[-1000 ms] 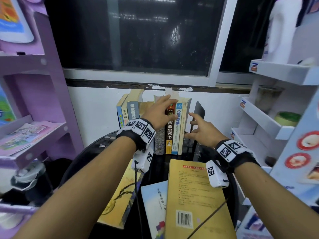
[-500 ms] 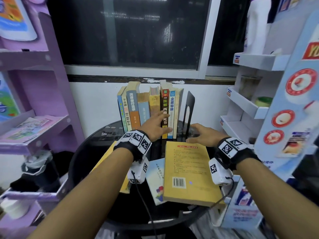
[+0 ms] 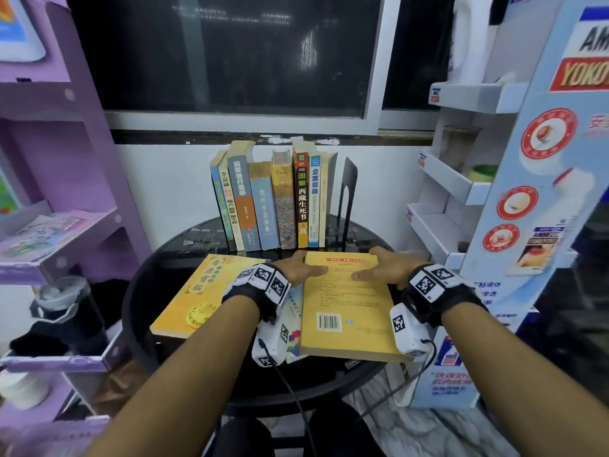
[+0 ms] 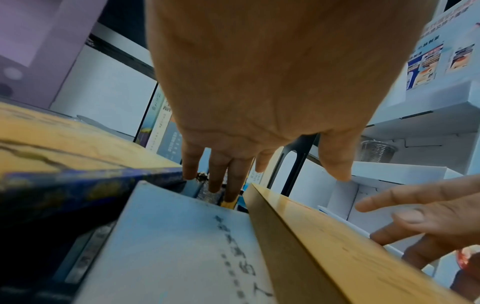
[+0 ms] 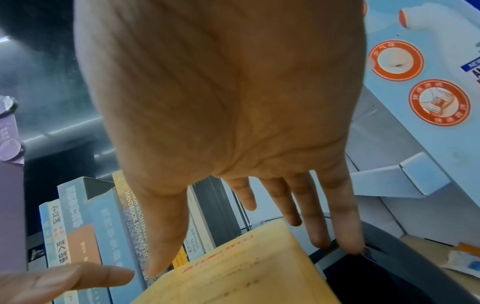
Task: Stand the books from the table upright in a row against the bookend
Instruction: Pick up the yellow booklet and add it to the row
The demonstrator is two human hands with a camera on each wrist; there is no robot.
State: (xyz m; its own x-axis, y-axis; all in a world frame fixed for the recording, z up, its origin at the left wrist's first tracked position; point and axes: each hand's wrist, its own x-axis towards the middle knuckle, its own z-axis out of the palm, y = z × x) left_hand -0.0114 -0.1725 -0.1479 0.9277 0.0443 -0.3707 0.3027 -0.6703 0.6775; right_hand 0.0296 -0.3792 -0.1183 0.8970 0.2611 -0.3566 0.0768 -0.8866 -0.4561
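Several books stand upright in a row (image 3: 273, 206) at the back of the round black table (image 3: 164, 258), with the black bookend (image 3: 347, 192) at the row's right end. A yellow book (image 3: 346, 308) lies flat, barcode side up, in front of the row. My left hand (image 3: 301, 267) is at its far left corner and my right hand (image 3: 384, 263) at its far right corner. Both thumbs lie on the cover, and the fingers reach straight down past the edges. Another yellow book (image 3: 204, 291) lies flat at the left. A thin pale blue book (image 4: 182, 246) lies between the two.
A purple shelf unit (image 3: 66, 225) stands close on the left, with a dark bottle (image 3: 66, 308) low down. White display shelves (image 3: 461, 192) and a printed stand (image 3: 543, 192) crowd the right side. A dark window sits behind the table. Cables hang from both wrist cameras.
Both hands came down and back from the upright row and the bookend to the far end of the flat yellow book. The view has pulled back from the table.
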